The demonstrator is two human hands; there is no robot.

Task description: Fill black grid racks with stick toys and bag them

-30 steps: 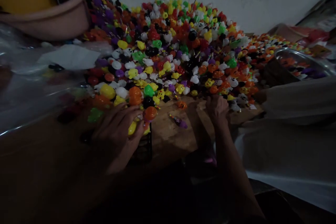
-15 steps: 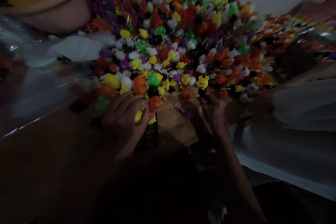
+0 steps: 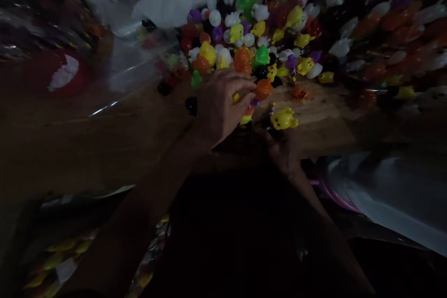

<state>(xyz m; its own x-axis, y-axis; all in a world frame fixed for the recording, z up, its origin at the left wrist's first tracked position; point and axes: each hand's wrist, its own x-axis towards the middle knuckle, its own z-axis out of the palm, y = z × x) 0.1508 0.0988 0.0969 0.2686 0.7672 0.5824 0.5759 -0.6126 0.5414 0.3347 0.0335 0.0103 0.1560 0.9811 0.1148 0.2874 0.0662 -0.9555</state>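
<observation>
The yellow eared toy (image 3: 284,118) is the thing to watch: it lies tipped over, ears to your right, low over the near part of the table. Half a second ago it stands upright at the front of the pile; now it is much closer to your left hand. Your right hand (image 3: 284,151) is partly closed at its black base (image 3: 268,127), seemingly pinching it, though shadow hides the fingertips.

Your left hand (image 3: 221,100) hardly changes: it curls over a yellow piece (image 3: 236,98), thumb and fingertips nearly meeting around it. An orange ball (image 3: 263,89) sits right at those fingertips, and another yellow bit (image 3: 246,118) shows below the thumb. So the 2 hands' pieces now lie near each other, apart but within easy reach, which looks like gathering more than sorting apart.

Farther out, 1 orange pumpkin (image 3: 301,93) lies loose on the wooden table (image 3: 324,123). Beyond it spreads the toy heap (image 3: 260,11), with clear plastic (image 3: 129,63) to the left. Your view is tipped lower, bringing in toys (image 3: 56,260) below the table edge.
</observation>
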